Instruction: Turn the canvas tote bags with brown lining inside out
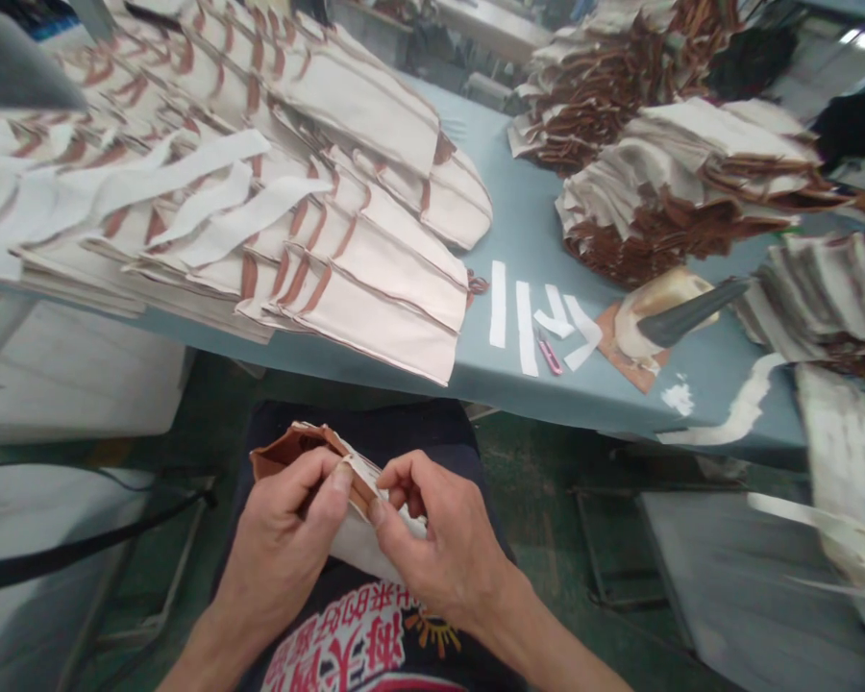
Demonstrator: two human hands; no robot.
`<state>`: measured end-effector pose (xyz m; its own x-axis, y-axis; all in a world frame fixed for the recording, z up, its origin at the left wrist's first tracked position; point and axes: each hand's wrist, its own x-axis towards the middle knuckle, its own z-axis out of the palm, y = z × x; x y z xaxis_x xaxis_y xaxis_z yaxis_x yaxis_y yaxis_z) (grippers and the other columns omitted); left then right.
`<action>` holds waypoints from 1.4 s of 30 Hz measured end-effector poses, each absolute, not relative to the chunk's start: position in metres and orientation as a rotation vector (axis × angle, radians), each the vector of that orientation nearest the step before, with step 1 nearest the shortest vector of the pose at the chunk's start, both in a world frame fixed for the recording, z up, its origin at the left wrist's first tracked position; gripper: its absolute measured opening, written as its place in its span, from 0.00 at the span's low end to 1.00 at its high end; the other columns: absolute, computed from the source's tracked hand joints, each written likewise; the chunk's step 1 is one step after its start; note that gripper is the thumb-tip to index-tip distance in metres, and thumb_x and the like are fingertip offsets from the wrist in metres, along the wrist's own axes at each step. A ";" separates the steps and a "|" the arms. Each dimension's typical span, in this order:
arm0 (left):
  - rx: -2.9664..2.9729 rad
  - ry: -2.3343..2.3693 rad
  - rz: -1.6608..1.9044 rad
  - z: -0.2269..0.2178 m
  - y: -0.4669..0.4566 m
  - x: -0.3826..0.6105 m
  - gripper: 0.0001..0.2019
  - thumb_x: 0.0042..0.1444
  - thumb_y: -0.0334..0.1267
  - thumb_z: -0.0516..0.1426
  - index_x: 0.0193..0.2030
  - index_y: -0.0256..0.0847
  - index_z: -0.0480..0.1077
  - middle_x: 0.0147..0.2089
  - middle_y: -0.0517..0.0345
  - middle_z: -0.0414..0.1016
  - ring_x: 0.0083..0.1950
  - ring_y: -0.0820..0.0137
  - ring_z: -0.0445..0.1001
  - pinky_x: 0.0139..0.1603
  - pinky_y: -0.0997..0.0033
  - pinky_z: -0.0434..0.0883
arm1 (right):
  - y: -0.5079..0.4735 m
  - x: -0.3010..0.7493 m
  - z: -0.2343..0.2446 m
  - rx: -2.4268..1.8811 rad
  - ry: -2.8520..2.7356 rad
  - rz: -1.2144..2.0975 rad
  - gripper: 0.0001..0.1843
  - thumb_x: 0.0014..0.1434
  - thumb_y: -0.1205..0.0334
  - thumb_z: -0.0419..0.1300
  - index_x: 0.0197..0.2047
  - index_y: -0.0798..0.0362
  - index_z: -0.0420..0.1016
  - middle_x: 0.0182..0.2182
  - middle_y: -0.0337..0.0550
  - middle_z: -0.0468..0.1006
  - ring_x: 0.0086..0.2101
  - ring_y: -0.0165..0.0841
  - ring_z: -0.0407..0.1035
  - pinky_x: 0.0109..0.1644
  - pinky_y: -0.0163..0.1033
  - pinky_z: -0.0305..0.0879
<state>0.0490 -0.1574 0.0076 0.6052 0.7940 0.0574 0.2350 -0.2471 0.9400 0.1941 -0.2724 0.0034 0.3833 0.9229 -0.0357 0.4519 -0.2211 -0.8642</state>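
Observation:
A brown and cream leather-like piece (284,452) rests over my lap, its layered edge turned up between my hands. My left hand (288,524) pinches that edge between thumb and fingers. Just to its right, my right hand (439,538) has its thumb and curled fingers closed on the same edge. A pale panel of the piece hangs below, partly covered by my hands. Whether the piece is a finished pouch or a loose panel, I cannot tell.
Overlapping cream panels with brown trim (396,317) cover the blue table (375,370) at left. White strips (498,303), a pink cutter (549,354) and a glue pot with a dark handle (655,312) lie at centre right. Stacked brown-and-cream pieces (649,202) stand behind.

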 end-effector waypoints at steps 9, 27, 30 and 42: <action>1.702 0.946 0.639 0.003 -0.164 0.030 0.21 0.73 0.45 0.56 0.26 0.44 0.69 0.21 0.67 0.67 0.21 0.73 0.61 0.22 0.74 0.57 | -0.284 0.186 0.003 -1.763 -1.155 0.949 0.06 0.67 0.58 0.63 0.37 0.49 0.74 0.30 0.38 0.78 0.31 0.33 0.72 0.40 0.39 0.65; 1.928 0.876 0.652 0.006 -0.165 0.031 0.17 0.74 0.42 0.54 0.33 0.46 0.77 0.31 0.61 0.82 0.31 0.66 0.79 0.33 0.74 0.74 | -0.255 0.190 0.013 -1.807 -1.248 0.990 0.17 0.70 0.55 0.67 0.32 0.49 0.67 0.27 0.34 0.71 0.28 0.30 0.63 0.36 0.38 0.52; 1.859 0.923 0.578 0.004 -0.163 0.029 0.20 0.75 0.45 0.53 0.32 0.45 0.78 0.31 0.60 0.81 0.32 0.66 0.79 0.33 0.73 0.73 | -0.256 0.187 0.008 -1.711 -1.120 1.119 0.18 0.69 0.54 0.66 0.30 0.48 0.65 0.24 0.31 0.69 0.26 0.28 0.61 0.33 0.36 0.52; 1.072 0.835 0.420 -0.027 -0.174 0.036 0.30 0.68 0.65 0.65 0.27 0.42 0.69 0.25 0.65 0.62 0.26 0.73 0.59 0.26 0.75 0.65 | -0.258 0.181 -0.018 -1.281 -1.123 0.996 0.23 0.68 0.49 0.64 0.28 0.45 0.58 0.22 0.30 0.61 0.23 0.29 0.54 0.31 0.39 0.54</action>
<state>0.0357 -0.1740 -0.0273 0.6324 0.6687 -0.3911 0.0850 0.4420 0.8930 0.1805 -0.2579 -0.0177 0.1945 0.9786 0.0674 0.0494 0.0588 -0.9970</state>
